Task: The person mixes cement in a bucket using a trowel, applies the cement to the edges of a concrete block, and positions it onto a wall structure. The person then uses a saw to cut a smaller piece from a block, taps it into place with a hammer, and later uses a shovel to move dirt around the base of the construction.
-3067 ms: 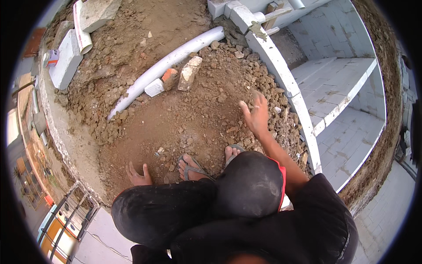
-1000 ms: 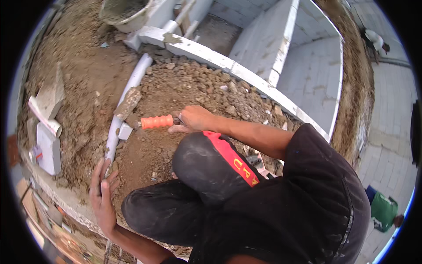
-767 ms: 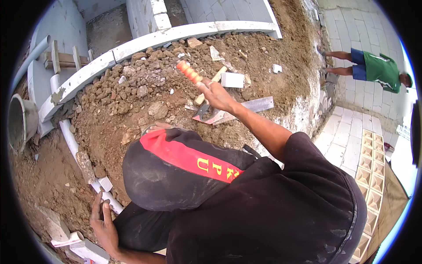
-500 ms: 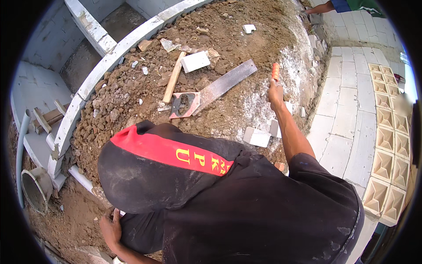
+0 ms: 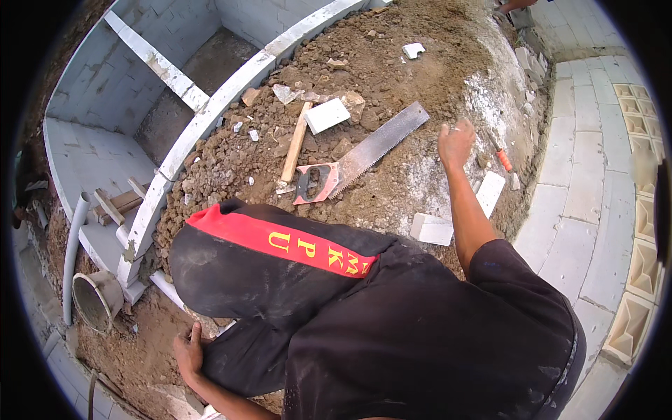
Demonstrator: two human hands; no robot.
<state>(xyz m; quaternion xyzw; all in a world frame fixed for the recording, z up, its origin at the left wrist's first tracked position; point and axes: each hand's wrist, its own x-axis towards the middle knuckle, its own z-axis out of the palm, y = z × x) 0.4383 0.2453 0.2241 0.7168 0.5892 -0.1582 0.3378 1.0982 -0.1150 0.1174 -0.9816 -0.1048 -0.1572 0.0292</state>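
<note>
My right hand (image 5: 456, 144) reaches over the white-dusted soil, fingers half curled and thumb apart, with nothing visible in it. Just right of it is an orange-handled tool (image 5: 504, 160) with a narrow metal shaft, apart from the hand. A hand saw (image 5: 378, 143) with a red and black handle lies on the soil left of that hand. Pale block pieces, one a cut block (image 5: 432, 229), the other a longer block (image 5: 490, 193), flank my right forearm. My left hand (image 5: 188, 353) rests beside my dark trouser leg, thumb raised, holding nothing I can see.
A wooden bar (image 5: 295, 145) and a white block (image 5: 327, 115) lie beyond the saw. Curved block walls (image 5: 210, 112) border the soil at left. A bucket (image 5: 98, 301) and grey pipe (image 5: 75, 259) stand lower left. Patterned vent blocks (image 5: 630, 329) line the right; another person's hand (image 5: 514, 5) shows at the top.
My right hand has let go of the orange-handled tool, which now points its handle down to the right. The whole view has shifted somewhat; my left hand stays by the leg.
</note>
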